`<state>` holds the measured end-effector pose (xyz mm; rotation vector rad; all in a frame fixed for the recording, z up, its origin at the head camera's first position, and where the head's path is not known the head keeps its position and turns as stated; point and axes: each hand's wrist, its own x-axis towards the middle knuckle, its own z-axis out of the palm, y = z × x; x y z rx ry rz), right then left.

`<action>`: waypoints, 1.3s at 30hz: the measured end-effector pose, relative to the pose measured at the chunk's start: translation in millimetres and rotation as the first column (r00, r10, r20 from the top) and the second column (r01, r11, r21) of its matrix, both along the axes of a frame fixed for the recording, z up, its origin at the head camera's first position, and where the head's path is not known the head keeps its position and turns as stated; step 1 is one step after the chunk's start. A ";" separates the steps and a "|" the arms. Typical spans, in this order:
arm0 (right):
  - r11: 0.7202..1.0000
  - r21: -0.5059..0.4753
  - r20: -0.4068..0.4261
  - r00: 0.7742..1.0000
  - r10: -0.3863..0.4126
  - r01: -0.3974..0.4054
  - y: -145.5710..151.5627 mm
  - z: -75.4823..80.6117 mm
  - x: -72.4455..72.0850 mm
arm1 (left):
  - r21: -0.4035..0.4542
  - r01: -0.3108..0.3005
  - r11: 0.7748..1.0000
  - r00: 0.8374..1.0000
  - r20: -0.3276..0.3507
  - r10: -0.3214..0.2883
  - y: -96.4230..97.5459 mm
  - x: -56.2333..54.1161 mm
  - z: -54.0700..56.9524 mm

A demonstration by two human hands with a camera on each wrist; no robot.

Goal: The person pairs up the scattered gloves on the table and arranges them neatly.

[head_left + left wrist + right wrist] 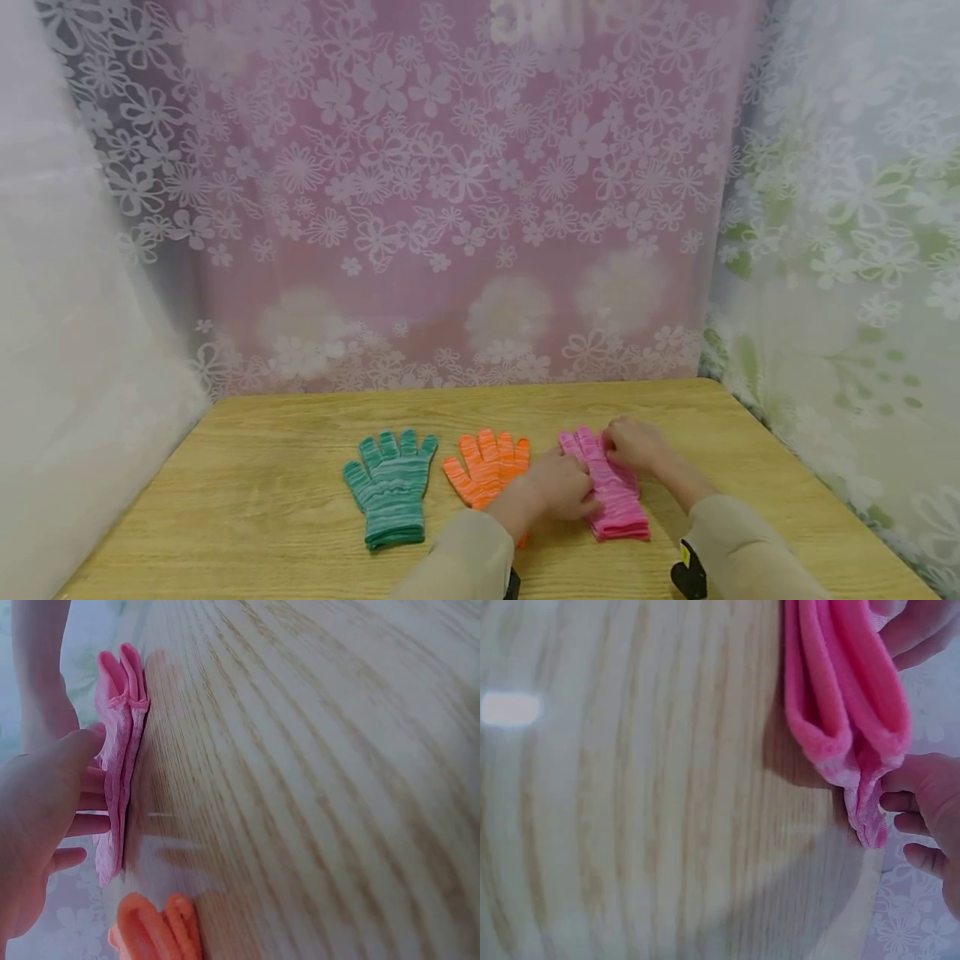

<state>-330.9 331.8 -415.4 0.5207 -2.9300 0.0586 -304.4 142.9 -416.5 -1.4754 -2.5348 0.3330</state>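
Note:
A pair of pink knit gloves (617, 500) lies stacked on the wooden table, their cuffs toward the person; two cuff openings (866, 697) show in the right wrist view. My left hand (558, 487) rests at the left side of the pink gloves, its fingers (91, 824) fairly straight against them. At their far right side, my right hand (636, 443) pinches the finger end, with its other fingers curled. Orange knit gloves (487, 462) lie just left, partly hidden beneath my left forearm in the head view. Farther left are green knit gloves (393, 492), laid flat with fingers spread.
The wooden table (255, 483) has its far edge against a pink floral curtain (465, 208). Pale floral sheets hang on the left (90, 292) and right (847, 275). Black wrist straps (688, 573) show at the sleeves.

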 end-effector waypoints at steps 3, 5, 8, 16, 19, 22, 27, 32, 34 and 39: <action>1.000 -0.009 -0.039 0.999 -0.001 0.001 1.3 2.0 1.0 | -0.009 -0.006 1.000 1.000 0.003 0.006 0.1 -0.4 1.7; 1.000 -0.007 -0.059 0.998 -0.001 0.000 1.9 2.6 1.3 | -0.015 -0.013 1.000 1.000 0.008 0.013 -0.3 -0.3 3.2; 1.000 0.009 -0.065 0.998 0.002 -0.001 2.1 2.5 2.2 | -0.024 -0.015 1.000 1.000 0.011 0.015 -0.9 -0.3 4.2; 1.000 0.016 -0.092 0.996 0.010 -0.008 4.0 -3.3 3.4 | -0.023 0.004 1.000 0.999 0.041 -0.003 -1.6 0.1 1.0; 0.999 0.027 -0.106 0.994 0.021 -0.018 3.5 -4.6 3.7 | -0.023 0.002 1.000 0.999 0.043 -0.001 -1.8 0.2 0.1; 0.999 0.041 -0.097 0.995 0.023 -0.019 3.0 -5.3 4.6 | -0.021 0.007 1.000 0.999 0.042 -0.006 -1.7 -0.4 -0.5; 1.000 0.003 -0.104 0.994 0.020 -0.019 3.5 -3.8 8.2 | -0.008 0.006 1.000 0.998 0.057 -0.006 -2.0 -1.7 -1.0; 0.999 -0.049 -0.130 0.991 -0.006 -0.001 8.5 -0.7 10.2 | 0.007 0.023 1.000 0.999 0.038 -0.023 -4.9 -1.5 -0.2; 0.999 -0.048 -0.125 0.992 -0.009 0.004 10.8 0.4 10.7 | 0.013 0.040 0.999 0.999 0.023 -0.040 -6.2 0.2 1.8; 0.998 -0.057 -0.090 0.996 -0.013 0.007 14.6 2.7 12.6 | -0.005 0.112 0.994 0.992 0.056 -0.112 -9.5 8.4 8.9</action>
